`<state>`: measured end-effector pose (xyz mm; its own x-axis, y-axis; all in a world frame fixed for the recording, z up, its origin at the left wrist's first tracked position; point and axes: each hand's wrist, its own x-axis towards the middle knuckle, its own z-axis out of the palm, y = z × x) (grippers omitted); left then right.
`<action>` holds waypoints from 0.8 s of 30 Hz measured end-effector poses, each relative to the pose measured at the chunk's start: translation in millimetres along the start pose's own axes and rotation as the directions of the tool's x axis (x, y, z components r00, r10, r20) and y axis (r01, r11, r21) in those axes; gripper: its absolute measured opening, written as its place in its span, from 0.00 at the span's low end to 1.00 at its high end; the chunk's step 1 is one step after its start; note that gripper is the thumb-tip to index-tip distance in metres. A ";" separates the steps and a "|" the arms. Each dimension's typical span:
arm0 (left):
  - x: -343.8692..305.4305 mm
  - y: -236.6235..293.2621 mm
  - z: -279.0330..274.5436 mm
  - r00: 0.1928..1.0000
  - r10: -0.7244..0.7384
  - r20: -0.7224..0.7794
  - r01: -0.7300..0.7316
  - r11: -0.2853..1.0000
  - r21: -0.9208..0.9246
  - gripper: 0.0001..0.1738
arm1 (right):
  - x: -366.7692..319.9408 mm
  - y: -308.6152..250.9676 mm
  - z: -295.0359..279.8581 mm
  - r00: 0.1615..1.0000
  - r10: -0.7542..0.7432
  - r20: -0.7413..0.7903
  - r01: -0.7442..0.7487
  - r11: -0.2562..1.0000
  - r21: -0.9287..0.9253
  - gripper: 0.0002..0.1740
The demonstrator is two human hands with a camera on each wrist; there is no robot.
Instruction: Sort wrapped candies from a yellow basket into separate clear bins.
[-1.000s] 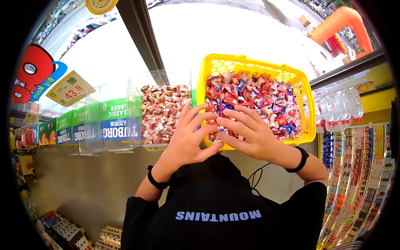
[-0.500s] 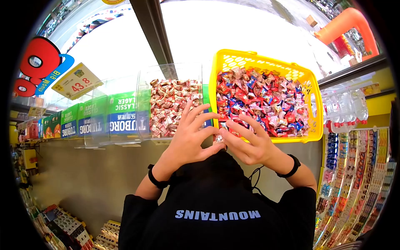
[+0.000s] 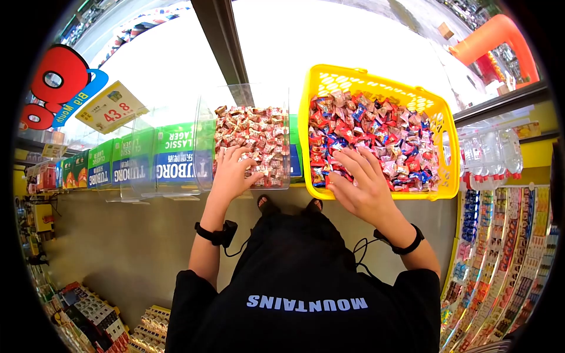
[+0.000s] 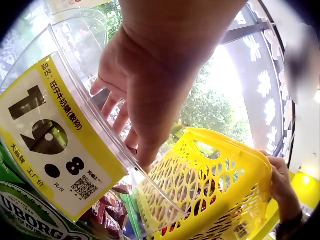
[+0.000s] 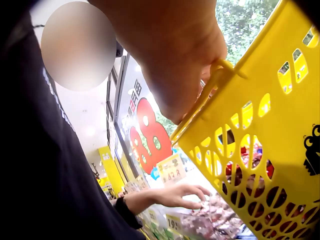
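Observation:
My left hand (image 3: 232, 172) is over the near part of a clear bin (image 3: 244, 94) of red-and-white wrapped candies (image 3: 250, 132), its fingers spread and slightly bent at the candies. In the left wrist view that hand (image 4: 150, 85) reaches over the bin's wall, beside a 19.8 price card (image 4: 55, 135). My right hand (image 3: 368, 188) is over the near rim of a yellow basket (image 3: 453, 135) full of red, blue and pink wrapped candies (image 3: 376, 135), fingers loosely bent. Its fingertips are mostly hidden behind the rim in the right wrist view.
Green and blue beer boxes (image 3: 176, 153) stand left of the candy bin, below a 43.8 price sign (image 3: 112, 109). Water bottles (image 3: 491, 153) are right of the basket, with racks of small packets (image 3: 494, 253) nearer me. A window frame (image 3: 220, 41) rises behind.
My hands were close together near the basket's near-left corner, by a small wrapped piece. They have parted: the left moved left to the clear bin, the right slightly right over the basket.

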<state>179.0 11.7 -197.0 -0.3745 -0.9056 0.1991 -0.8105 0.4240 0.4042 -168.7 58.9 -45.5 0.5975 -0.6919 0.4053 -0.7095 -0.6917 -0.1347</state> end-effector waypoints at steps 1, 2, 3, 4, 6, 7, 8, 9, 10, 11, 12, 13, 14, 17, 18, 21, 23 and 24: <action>2.0 -3.0 2.9 0.999 -0.018 0.049 0.020 0.999 -0.038 0.19 | -0.7 0.5 0.5 1.000 0.011 0.003 -0.011 1.000 0.006 0.13; 3.7 -4.8 5.5 0.998 0.003 0.060 0.000 0.999 -0.049 0.19 | -0.7 1.1 0.5 1.000 0.003 0.006 -0.003 1.000 0.007 0.12; 5.8 -5.0 7.5 0.997 0.025 0.071 -0.020 0.998 -0.062 0.19 | -0.7 1.3 0.5 1.000 -0.003 0.010 0.003 1.000 0.006 0.12; 6.9 -4.4 9.6 0.995 0.047 0.084 -0.041 0.996 -0.076 0.20 | -1.4 1.1 0.1 1.000 -0.007 0.015 0.007 1.000 0.005 0.11; 7.7 -2.2 13.6 0.989 0.047 0.140 -0.033 0.994 -0.101 0.20 | -3.6 1.0 -2.0 1.000 -0.008 0.028 0.008 1.000 0.005 0.11; 9.1 -1.3 14.4 0.985 0.047 0.165 -0.029 0.993 -0.111 0.20 | -4.0 1.7 -2.8 0.999 -0.012 0.033 0.011 1.000 0.004 0.10; 9.6 0.4 14.8 0.982 0.059 0.181 -0.039 0.993 -0.114 0.20 | -4.6 2.7 -3.5 0.999 -0.010 0.033 0.010 1.000 0.002 0.11; 9.2 4.9 13.4 0.978 0.069 0.197 -0.047 0.992 -0.117 0.20 | -5.5 3.6 -4.4 0.999 -0.009 0.034 0.009 1.000 0.001 0.11; 8.8 8.5 12.8 0.974 0.078 0.213 -0.053 0.991 -0.121 0.21 | -6.6 4.3 -5.2 0.999 -0.009 0.036 0.009 1.000 0.000 0.11; 8.7 10.6 13.4 0.962 0.047 0.267 -0.019 0.994 -0.108 0.21 | -7.6 5.2 -5.9 0.999 -0.011 0.040 0.011 1.000 -0.004 0.11; 8.5 10.9 14.9 0.965 0.038 0.260 -0.011 0.995 -0.102 0.21 | -8.5 6.2 -6.9 0.999 -0.013 0.045 0.014 1.000 -0.008 0.11; 9.2 10.0 17.1 0.968 0.028 0.250 -0.004 0.995 -0.095 0.21 | -9.0 7.4 -7.8 0.999 -0.017 0.049 0.018 1.000 -0.014 0.11; 10.1 9.3 18.7 0.971 0.020 0.240 0.001 0.996 -0.088 0.20 | -8.5 8.5 -9.5 0.998 -0.022 0.056 0.022 1.000 -0.010 0.11; 8.9 9.7 20.6 0.979 0.021 0.203 -0.010 0.998 -0.055 0.18 | -7.9 12.6 -14.3 0.997 -0.035 0.066 0.035 0.999 0.003 0.11; 8.7 10.7 21.5 0.982 0.025 0.189 -0.015 0.998 -0.056 0.18 | -8.4 16.9 -14.8 0.997 -0.042 0.061 0.042 0.999 0.004 0.11; 13.5 17.3 26.9 0.990 0.053 0.134 -0.041 0.995 -0.088 0.16 | -2.2 37.3 -31.8 0.994 -0.032 0.101 0.037 0.998 -0.051 0.11; 11.6 22.3 31.6 0.993 0.065 0.099 -0.050 0.989 -0.140 0.16 | 9.4 53.8 -49.7 0.987 -0.043 0.152 0.057 0.994 -0.092 0.15; 11.4 23.6 34.6 0.995 0.065 0.078 -0.054 0.990 -0.130 0.16 | 15.7 62.5 -53.9 0.985 -0.036 0.171 0.049 0.996 -0.073 0.15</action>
<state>140.0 11.1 -216.1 -0.4601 -0.8743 0.1544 -0.7235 0.4700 0.5056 -223.8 15.9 1.2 0.6780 -0.6915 0.2493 -0.7046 -0.7080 -0.0477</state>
